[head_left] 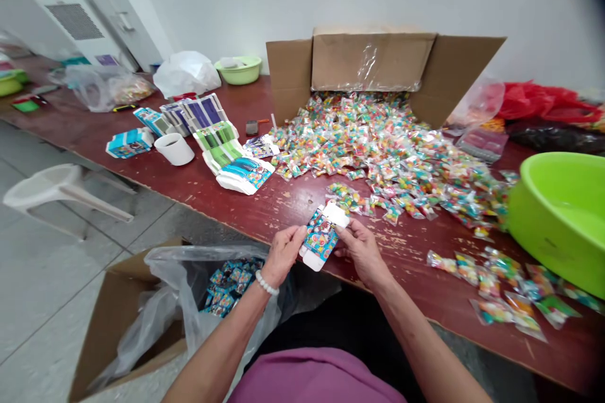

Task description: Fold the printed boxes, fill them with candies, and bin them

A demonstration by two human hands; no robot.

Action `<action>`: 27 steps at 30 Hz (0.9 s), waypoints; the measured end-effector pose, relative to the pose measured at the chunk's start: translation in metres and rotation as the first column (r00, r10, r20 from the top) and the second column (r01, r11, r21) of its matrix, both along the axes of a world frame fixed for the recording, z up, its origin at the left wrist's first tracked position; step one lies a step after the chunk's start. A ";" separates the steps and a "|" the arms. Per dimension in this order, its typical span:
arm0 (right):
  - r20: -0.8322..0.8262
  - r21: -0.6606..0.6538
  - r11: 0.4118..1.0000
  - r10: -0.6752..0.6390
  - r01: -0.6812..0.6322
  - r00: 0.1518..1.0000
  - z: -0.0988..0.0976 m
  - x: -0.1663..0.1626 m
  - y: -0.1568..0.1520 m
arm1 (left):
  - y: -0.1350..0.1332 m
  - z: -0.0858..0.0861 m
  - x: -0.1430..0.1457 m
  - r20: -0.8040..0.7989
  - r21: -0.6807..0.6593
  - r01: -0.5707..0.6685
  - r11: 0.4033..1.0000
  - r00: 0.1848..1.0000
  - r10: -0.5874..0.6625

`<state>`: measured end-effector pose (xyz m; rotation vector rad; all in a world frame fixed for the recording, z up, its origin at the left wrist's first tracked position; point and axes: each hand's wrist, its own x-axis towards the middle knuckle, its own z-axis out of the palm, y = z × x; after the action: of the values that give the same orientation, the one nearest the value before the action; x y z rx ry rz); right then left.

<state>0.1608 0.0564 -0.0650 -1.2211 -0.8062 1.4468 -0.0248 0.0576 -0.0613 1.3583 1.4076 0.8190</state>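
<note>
Hands, left hand and right hand, grip a small box above the table edge, sachets heaped beyond, green basin close right.

No print is legible on the small blue cartoon-printed carton I hold. Sachet markings are too small to read.

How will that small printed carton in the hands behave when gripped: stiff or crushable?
The small printed carton is likely light and crushable: thin card with its end flaps open, pinched between left hand and right hand. Its glossy print could be slightly slippery. Flat sides make rolling unlikely.
</note>
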 end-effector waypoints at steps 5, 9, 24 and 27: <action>0.033 -0.017 0.997 -0.076 0.077 0.997 -0.006 0.008 -0.002 | 0.018 0.005 -0.014 -0.204 0.141 -0.137 0.981 0.965 0.164; -0.065 0.009 0.996 -0.083 0.084 0.994 0.006 0.012 -0.011 | 0.013 0.025 -0.014 -0.148 0.153 -0.149 0.977 0.974 0.172; 0.008 0.129 0.949 0.288 -0.287 0.958 0.066 -0.004 -0.054 | -0.035 0.040 0.025 0.672 -0.194 0.495 0.847 0.696 -0.252; 0.066 0.137 0.950 0.275 -0.282 0.959 0.065 -0.008 -0.057 | -0.040 0.043 0.031 0.628 -0.220 0.410 0.885 0.754 -0.193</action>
<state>0.1525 -0.0008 0.0005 -1.0637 -1.1324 1.5587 0.0067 0.0180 -0.0183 0.9044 0.7524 0.6526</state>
